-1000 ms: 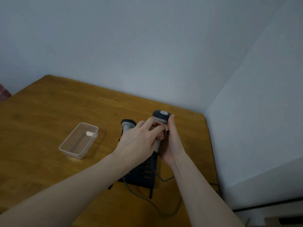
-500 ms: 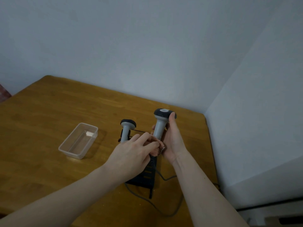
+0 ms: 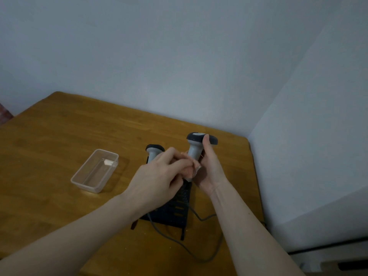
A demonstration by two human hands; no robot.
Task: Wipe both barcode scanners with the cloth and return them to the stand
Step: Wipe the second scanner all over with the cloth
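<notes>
My right hand (image 3: 209,166) grips a grey barcode scanner (image 3: 196,148) with a dark head, holding it upright above the black stand (image 3: 177,208). My left hand (image 3: 159,176) pinches a small pinkish cloth (image 3: 194,169) against the lower part of that scanner's handle. The second scanner (image 3: 153,151), also grey with a dark head, sits in the stand just left of my left hand, partly hidden behind its fingers.
A clear plastic container (image 3: 95,170) lies on the wooden table (image 3: 59,146) to the left of the stand. Grey cables (image 3: 199,253) run from the stand toward the front right edge. Walls close in behind and to the right.
My left hand with the cloth slid down the held scanner's handle from near its head to its lower part. The scanner's head and neck have become uncovered.
</notes>
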